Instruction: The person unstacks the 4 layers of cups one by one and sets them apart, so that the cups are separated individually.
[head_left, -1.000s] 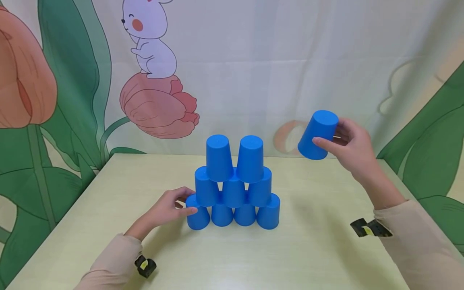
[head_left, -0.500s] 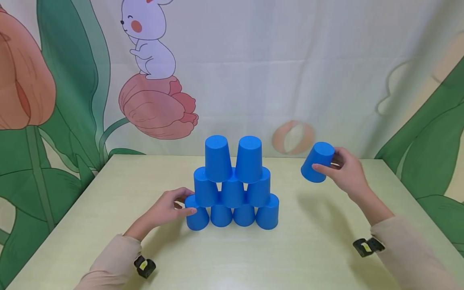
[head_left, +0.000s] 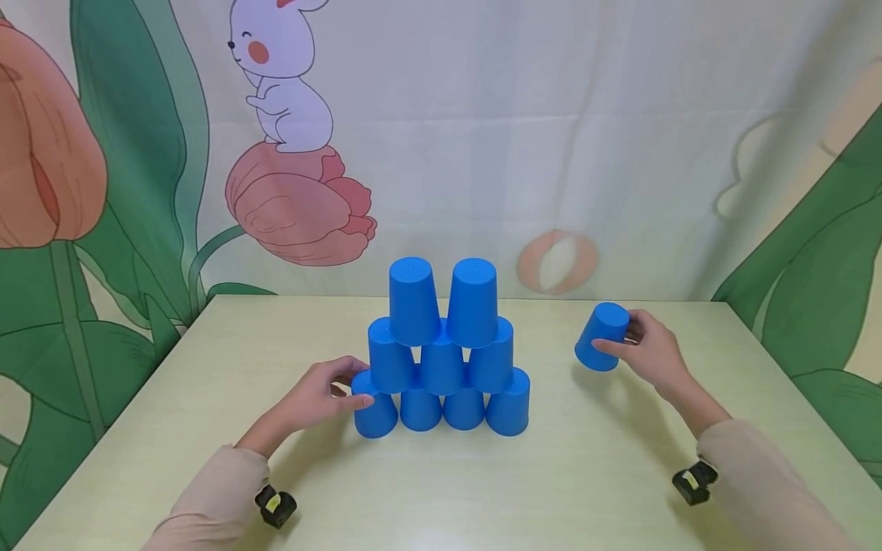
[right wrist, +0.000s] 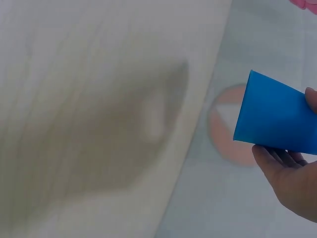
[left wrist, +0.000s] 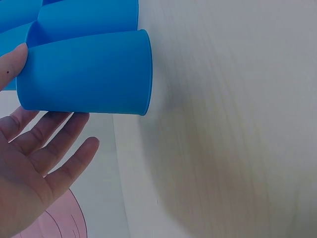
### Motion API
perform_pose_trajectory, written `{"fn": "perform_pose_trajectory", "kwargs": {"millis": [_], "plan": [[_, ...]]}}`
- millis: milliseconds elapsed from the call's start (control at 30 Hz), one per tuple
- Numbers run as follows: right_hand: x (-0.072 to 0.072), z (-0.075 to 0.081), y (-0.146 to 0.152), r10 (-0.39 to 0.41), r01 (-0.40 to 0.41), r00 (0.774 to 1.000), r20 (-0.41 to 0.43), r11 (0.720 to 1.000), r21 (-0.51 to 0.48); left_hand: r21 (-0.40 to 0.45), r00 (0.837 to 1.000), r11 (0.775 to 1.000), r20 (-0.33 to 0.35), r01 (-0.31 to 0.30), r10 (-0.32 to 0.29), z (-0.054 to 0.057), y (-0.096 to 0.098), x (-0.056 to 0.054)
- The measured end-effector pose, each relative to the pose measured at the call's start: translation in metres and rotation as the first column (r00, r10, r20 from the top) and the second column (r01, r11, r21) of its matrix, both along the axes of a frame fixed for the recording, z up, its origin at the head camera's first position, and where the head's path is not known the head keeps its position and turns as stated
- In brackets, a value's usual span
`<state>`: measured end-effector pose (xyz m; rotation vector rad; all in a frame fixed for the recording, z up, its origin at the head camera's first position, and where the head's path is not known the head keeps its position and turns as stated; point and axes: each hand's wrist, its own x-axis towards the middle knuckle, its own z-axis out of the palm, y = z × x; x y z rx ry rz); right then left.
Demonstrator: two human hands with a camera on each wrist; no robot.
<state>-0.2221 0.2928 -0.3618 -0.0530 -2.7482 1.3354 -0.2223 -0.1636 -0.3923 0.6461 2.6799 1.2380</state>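
Observation:
Blue cups stand upside down in a three-tier pyramid on the table; a top-row cup [head_left: 414, 302] sits beside another of its kind. At the lower left, my left hand [head_left: 318, 396] holds the end cup of the bottom row [head_left: 376, 417], thumb in front and fingers behind. In the left wrist view the thumb and several fingertips lie against opposite sides of this cup [left wrist: 89, 74], with the little finger apart. To the right of the pyramid, my right hand [head_left: 654, 352] grips a single blue cup [head_left: 601, 337], mouth down and tilted, above the table.
The pale wooden table [head_left: 551, 490] ends at a printed curtain [head_left: 441, 153] with a rabbit and flowers. Bare tabletop lies between the pyramid and the right hand. A small black device [head_left: 276, 506] is on the left wrist, another [head_left: 694, 482] on the right.
My right hand has lowered the single cup from above the table's far edge toward the tabletop, staying right of the pyramid. My left hand and the stacked cups keep their places.

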Motion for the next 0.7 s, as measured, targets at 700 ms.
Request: {"fn": "perform_pose_trajectory", "kwargs": {"millis": [700], "plan": [[-0.016, -0.036, 0.015, 0.031, -0.035, 0.991, 0.126, 0.999, 0.036, -0.006, 1.0, 1.0, 0.013, -0.013, 0.013, 0.0, 0.001, 0.0]]}}
